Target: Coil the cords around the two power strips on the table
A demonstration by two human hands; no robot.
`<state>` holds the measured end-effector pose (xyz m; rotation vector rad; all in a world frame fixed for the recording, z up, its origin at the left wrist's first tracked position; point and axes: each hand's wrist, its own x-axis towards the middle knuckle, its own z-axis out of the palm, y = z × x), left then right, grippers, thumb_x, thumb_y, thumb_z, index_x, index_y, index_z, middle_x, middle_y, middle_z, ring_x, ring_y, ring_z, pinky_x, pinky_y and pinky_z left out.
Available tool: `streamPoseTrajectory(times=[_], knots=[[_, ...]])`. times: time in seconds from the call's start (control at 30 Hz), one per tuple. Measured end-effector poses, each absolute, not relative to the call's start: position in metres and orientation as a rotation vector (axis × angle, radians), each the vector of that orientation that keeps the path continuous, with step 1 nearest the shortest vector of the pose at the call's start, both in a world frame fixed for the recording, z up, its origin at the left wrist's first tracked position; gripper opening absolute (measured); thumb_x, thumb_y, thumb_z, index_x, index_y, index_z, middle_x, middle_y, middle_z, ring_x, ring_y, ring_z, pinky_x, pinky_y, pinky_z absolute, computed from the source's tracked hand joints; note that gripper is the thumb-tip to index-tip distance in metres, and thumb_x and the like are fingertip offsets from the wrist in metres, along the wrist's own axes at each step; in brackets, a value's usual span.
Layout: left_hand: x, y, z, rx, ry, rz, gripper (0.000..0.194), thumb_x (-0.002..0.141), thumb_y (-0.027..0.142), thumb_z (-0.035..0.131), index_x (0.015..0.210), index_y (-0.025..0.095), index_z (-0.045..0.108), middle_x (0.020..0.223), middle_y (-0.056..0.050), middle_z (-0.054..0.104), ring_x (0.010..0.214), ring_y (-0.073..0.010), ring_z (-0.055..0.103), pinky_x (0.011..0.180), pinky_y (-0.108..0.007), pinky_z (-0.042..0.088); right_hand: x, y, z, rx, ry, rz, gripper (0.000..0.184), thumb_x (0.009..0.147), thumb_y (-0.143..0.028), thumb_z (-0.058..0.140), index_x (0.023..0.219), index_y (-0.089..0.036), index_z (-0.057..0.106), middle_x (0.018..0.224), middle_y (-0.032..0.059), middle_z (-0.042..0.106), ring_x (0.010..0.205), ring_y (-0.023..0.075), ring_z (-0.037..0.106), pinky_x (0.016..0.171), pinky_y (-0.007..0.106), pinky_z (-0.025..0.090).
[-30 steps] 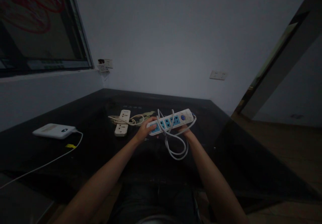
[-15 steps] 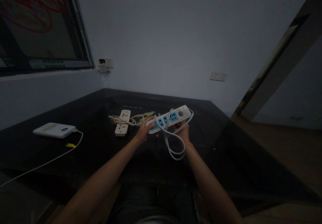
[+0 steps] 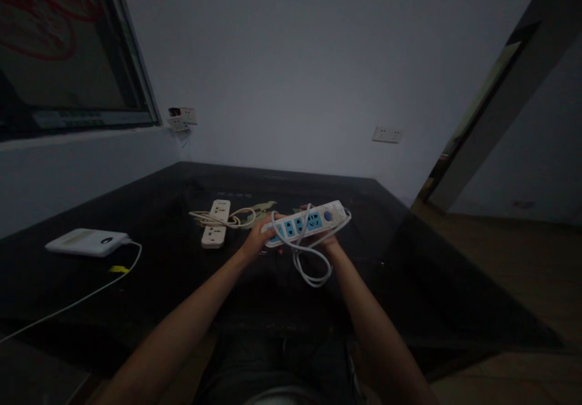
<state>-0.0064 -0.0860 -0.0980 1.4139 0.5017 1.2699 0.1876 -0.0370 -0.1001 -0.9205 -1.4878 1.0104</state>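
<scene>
A white power strip [image 3: 336, 210] with blue socket faces and a blue round switch is held up over the black table, tilted so its right end is higher. Its white cord [image 3: 313, 281] is wound around it and hangs in loops below. My left hand [image 3: 255, 240] grips the strip's left end, thumb on top. My right hand [image 3: 328, 244] supports it from behind and below near the right end; most of its fingers are hidden by the strip. Left of my hands, a second, cream power strip [image 3: 216, 235] lies on the table with its cord wrapped round its middle.
The black table [image 3: 182, 296] reaches to the wall. On its left lies a white power bank [image 3: 86, 242] with a cable plugged in, by a yellow scrap [image 3: 119, 269]. Wall sockets [image 3: 386, 134] show at right, and others [image 3: 184, 117] hang loose near the window.
The power strip has levelled a little, its right end dropping slightly. Both hands keep hold of it. The whole view has shifted slightly, the surroundings moving left in the picture.
</scene>
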Motion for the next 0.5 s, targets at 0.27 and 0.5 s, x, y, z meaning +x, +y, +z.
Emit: streamPoseTrajectory(times=[0.27,0.5], knots=[[-0.011,-0.085,-0.091,1.340,0.573,1.364,0.046,0.069,0.041,0.069,0.105,0.013,0.062,0.075,-0.004,0.064,0.051,-0.0144,0.058,0.041,-0.026,0.051,0.207,-0.047,-0.099,-1.026,-1.422,1.161,0.047,0.069,-0.054,0.068,0.095,-0.016,0.062,0.082,0.0061,0.070,0.071,0.0224,0.067,0.064,0.037,0.057],[-0.014,-0.078,-0.094,1.363,0.623,1.469,0.039,0.073,0.040,0.067,0.102,0.014,0.062,0.072,-0.002,0.063,0.047,-0.0136,0.058,0.042,-0.026,0.051,0.251,-0.061,-0.079,-1.293,-1.743,1.361,0.046,0.088,-0.054,0.046,0.113,-0.017,0.057,0.076,0.0049,0.067,0.056,0.0161,0.065,0.051,0.028,0.054]])
